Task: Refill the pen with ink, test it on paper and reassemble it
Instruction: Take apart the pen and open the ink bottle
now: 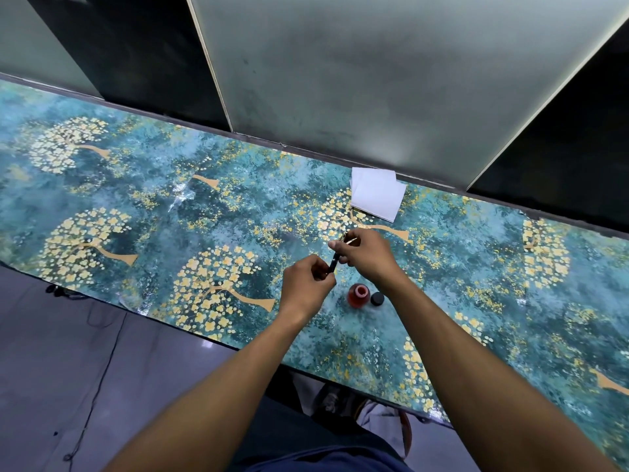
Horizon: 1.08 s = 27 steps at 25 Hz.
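Both-handed, fingers (335,246) curled around pen (333,264)

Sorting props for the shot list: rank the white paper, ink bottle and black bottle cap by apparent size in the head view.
1. white paper, largest by far
2. ink bottle
3. black bottle cap, smallest; it stands just beside the bottle, so nearness hardly skews it.

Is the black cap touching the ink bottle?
Apart. The head view shows a thin strip of table between the cap and the ink bottle.
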Each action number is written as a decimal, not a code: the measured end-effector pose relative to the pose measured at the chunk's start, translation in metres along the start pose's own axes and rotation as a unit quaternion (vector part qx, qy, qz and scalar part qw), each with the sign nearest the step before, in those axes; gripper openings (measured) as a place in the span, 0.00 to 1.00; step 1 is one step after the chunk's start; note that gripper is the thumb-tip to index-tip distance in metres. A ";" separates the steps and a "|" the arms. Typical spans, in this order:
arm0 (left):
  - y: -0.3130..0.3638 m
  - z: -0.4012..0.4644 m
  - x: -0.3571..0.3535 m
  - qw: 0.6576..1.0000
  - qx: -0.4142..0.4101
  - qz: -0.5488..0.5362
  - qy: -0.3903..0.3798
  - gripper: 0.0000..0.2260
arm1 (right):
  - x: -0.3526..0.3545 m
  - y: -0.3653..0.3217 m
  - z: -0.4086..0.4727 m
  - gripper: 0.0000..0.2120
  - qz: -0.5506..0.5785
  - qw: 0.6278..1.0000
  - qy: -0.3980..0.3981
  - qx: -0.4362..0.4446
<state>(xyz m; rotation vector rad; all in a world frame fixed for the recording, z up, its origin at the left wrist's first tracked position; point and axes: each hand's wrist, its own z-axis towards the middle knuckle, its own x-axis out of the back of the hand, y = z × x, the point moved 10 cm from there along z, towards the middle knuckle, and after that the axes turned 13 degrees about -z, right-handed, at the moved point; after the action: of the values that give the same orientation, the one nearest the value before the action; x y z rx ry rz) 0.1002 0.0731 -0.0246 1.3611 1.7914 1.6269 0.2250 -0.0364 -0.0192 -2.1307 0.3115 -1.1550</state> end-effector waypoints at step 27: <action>-0.050 -0.021 0.033 0.997 0.073 -0.026 0.013 0.04 | -0.045 0.033 0.040 0.17 -0.117 0.989 -0.085 -0.040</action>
<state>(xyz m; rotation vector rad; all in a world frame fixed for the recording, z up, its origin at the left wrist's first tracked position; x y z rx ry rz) 0.0478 0.0954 -0.0536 1.3466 1.9789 1.5195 0.2346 -0.0198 -0.0851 -2.3678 0.0303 -1.0941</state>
